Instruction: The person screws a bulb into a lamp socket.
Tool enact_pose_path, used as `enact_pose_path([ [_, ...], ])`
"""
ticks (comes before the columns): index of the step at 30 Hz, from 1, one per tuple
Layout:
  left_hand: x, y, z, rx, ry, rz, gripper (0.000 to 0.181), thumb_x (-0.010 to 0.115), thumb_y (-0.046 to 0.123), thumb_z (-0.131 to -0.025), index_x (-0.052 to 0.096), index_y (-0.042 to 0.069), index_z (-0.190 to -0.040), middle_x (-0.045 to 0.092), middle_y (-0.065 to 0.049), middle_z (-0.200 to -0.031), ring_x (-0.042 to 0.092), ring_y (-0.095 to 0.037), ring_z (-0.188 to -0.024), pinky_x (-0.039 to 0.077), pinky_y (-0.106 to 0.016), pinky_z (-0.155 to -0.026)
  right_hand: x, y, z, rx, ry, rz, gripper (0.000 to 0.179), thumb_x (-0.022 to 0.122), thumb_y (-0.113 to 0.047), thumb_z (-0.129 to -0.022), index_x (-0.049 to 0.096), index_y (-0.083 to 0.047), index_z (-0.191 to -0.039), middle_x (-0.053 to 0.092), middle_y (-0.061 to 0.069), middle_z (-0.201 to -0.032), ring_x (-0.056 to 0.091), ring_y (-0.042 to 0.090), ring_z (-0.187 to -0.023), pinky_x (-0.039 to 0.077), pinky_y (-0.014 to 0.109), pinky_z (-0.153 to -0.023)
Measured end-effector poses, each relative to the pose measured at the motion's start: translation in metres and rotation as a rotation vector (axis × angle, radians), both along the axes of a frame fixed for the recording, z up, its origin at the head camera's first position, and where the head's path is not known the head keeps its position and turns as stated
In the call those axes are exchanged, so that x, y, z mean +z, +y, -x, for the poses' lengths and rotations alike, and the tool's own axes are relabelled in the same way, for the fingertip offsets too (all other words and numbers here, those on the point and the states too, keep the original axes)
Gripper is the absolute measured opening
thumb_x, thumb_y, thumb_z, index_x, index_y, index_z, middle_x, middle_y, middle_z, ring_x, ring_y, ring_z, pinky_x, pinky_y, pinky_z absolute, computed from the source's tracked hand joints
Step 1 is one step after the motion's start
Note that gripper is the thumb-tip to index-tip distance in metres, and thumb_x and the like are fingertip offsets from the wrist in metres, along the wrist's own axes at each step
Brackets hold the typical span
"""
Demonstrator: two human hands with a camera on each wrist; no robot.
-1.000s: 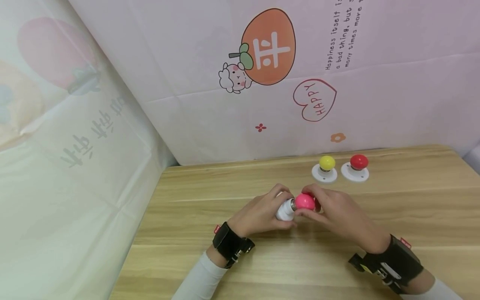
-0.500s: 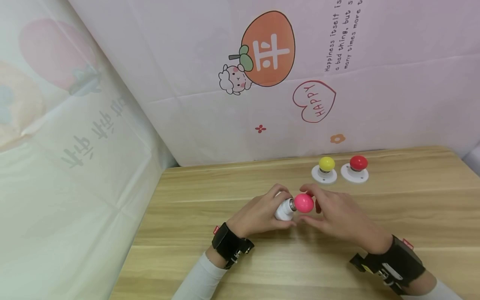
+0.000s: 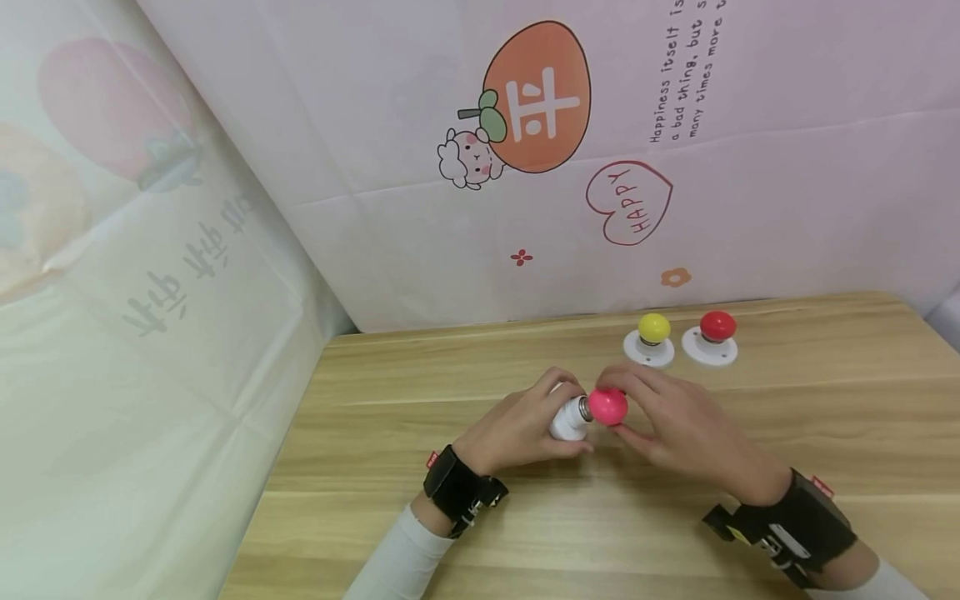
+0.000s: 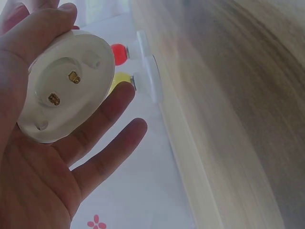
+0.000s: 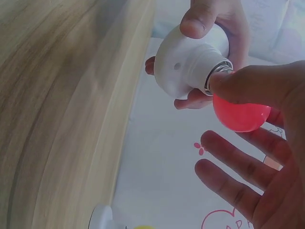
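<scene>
My left hand point(image 3: 521, 427) grips a white round lamp holder point(image 3: 567, 423), which is tilted so its mouth faces right. A pink light bulb point(image 3: 608, 407) sits in that mouth, with part of its metal screw base showing. My right hand point(image 3: 686, 429) pinches the bulb between thumb and index finger, while its other fingers stay apart, as the right wrist view shows. In the left wrist view, the underside of the lamp holder point(image 4: 83, 107) faces the camera, with two brass terminals. Both hands are above the wooden table.
At the table's back edge stand a yellow bulb point(image 3: 654, 327) and a red bulb point(image 3: 717, 326), each in a white holder. The wooden table point(image 3: 375, 517) meets a printed white cloth point(image 3: 420, 267) behind it. Another cloth point(image 3: 187, 400) hangs on the left.
My right hand loosened from the pink bulb half a second ago, its fingers spread, and now pinches it again. The left hand and lamp holder have barely moved.
</scene>
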State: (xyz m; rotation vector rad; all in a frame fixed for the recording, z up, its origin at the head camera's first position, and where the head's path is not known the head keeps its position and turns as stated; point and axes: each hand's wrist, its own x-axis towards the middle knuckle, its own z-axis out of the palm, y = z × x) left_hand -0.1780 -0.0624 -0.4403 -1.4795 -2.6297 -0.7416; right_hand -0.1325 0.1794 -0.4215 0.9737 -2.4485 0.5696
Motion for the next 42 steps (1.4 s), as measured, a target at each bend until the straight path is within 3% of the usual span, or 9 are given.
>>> enact_pose_path([
  [13, -0.0018, 0.0, -0.0012, -0.015, 0.028, -0.005, 0.055, 0.07, 0.05, -0.083, 0.049, 0.018, -0.123, 0.043, 0.006, -0.124, 0.052, 0.0, -0.089, 0.046, -0.008, -0.071, -0.002, -0.0011, 0.0, 0.03, 0.07, 0.031, 0.052, 0.081, -0.029, -0.068, 0.062, -0.017, -0.115, 0.059, -0.012, -0.111, 0.058, 0.002, -0.09, 0.055, 0.026, -0.071],
  [26, -0.0023, 0.0004, -0.0011, -0.013, 0.026, 0.001, 0.056, 0.069, 0.05, -0.084, 0.048, 0.018, -0.125, 0.042, 0.006, -0.126, 0.052, 0.0, -0.09, 0.047, -0.009, -0.073, -0.0002, 0.0002, -0.0007, -0.008, 0.046, 0.027, 0.051, 0.079, -0.039, -0.073, 0.061, -0.014, -0.113, 0.062, -0.01, -0.101, 0.059, 0.003, -0.08, 0.054, 0.025, -0.063],
  [42, -0.0019, 0.0012, -0.0003, -0.022, 0.037, 0.013, 0.056, 0.067, 0.052, -0.084, 0.048, 0.018, -0.124, 0.042, 0.006, -0.125, 0.051, 0.0, -0.089, 0.046, -0.008, -0.071, -0.0008, -0.0002, -0.0019, -0.11, 0.029, 0.003, 0.047, 0.073, -0.053, -0.076, 0.063, -0.017, -0.104, 0.057, -0.014, -0.077, 0.049, 0.003, -0.06, 0.04, 0.017, -0.047],
])
